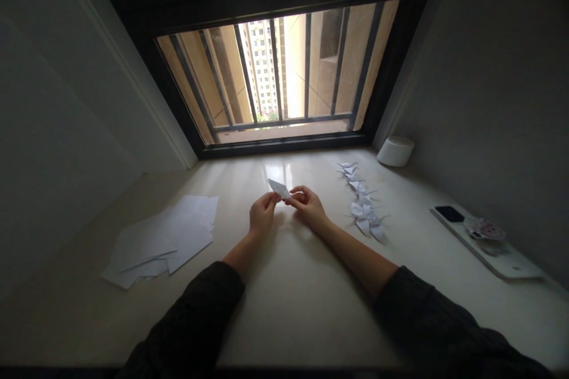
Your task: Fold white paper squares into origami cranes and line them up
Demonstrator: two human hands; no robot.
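Observation:
A small folded piece of white paper [278,188], diamond-like in outline, is held up above the pale sill between my two hands. My left hand [263,211] pinches its lower left edge with thumb and fingers. On the other side, my right hand [307,207] grips the lower right corner, its thumb along the near side and the index finger curled above. The fingertips of both hands almost meet at the paper's lower end. To the right of my right hand runs a row of several folded paper cranes [362,210].
Loose white paper sheets [178,228] lie overlapping on the left of the sill [284,308]. At right are a white phone [493,257] with a round grip on its back and a white cylindrical object [395,151] by the wall. A dark-framed window [284,148] stands behind.

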